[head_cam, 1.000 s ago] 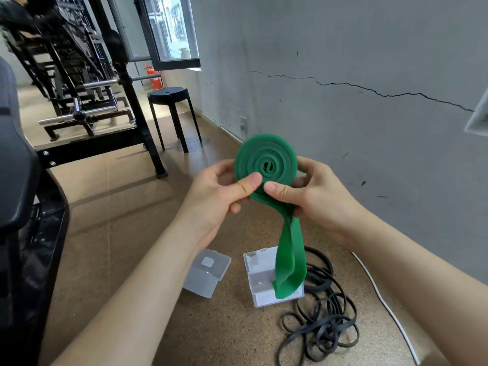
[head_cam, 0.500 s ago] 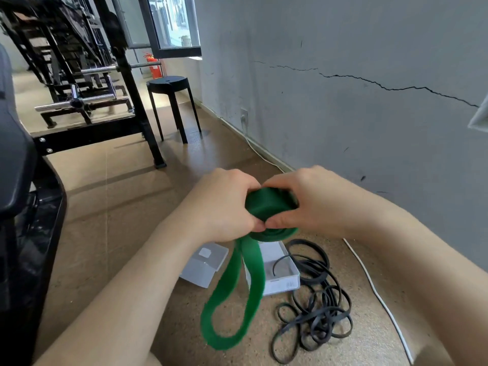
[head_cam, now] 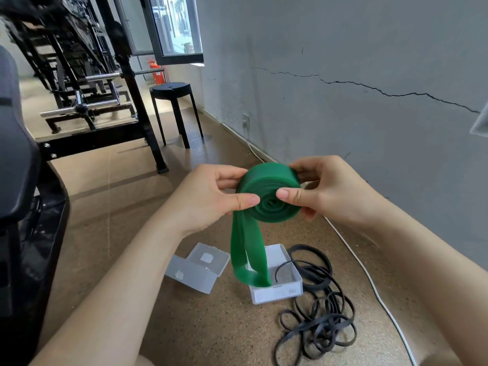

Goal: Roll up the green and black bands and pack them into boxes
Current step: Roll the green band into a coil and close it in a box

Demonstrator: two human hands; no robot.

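I hold a mostly rolled green band (head_cam: 268,192) in front of me, its coil tilted towards me. My left hand (head_cam: 208,196) pinches the coil's left side, thumb on its face. My right hand (head_cam: 324,191) grips the right side, thumb pressed near the coil's centre. A short loose loop of the green band hangs down over an open clear plastic box (head_cam: 277,289) on the floor. A second clear box (head_cam: 196,268) lies open to its left. The black band (head_cam: 319,315) lies in a tangled heap on the floor right of the boxes.
A grey cracked wall (head_cam: 343,75) runs along the right, with a white cable (head_cam: 369,281) on the floor beside it. A black stool (head_cam: 173,107) and a black weight rack (head_cam: 87,101) stand further back. A black padded bench (head_cam: 18,180) is at my left.
The coil has been turned face-up and wound further. The hanging green loop has become shorter and swung back over the box. Both hands have shifted their grip on the roll.
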